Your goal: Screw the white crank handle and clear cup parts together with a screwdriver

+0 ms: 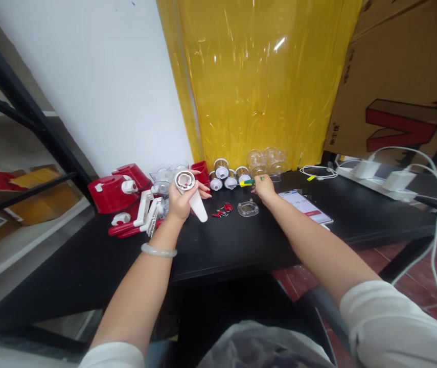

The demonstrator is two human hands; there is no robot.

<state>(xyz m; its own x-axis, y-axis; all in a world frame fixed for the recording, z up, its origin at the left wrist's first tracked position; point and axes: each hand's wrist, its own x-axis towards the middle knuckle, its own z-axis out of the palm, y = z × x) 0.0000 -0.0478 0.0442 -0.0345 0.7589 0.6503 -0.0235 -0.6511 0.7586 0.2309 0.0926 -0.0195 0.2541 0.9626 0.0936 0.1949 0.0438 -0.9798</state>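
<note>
My left hand (180, 200) is closed around a white plastic part (190, 190) with a round opening on top and a tapered white foot pointing down, held just above the black table (241, 245). My right hand (264, 188) is shut on a yellow-green handled tool (249, 182) lying toward the left, near the back of the table. Between my hands lie small red pieces (223, 209) and a clear square ring part (248, 208).
Red and white appliance parts (126, 202) are piled at the left. Metal drum cylinders (226, 177) and clear cups (266, 159) stand by the yellow plastic sheet. A lit phone (305, 206) lies right of my hand. A power strip (379, 180) with chargers and cables sits far right.
</note>
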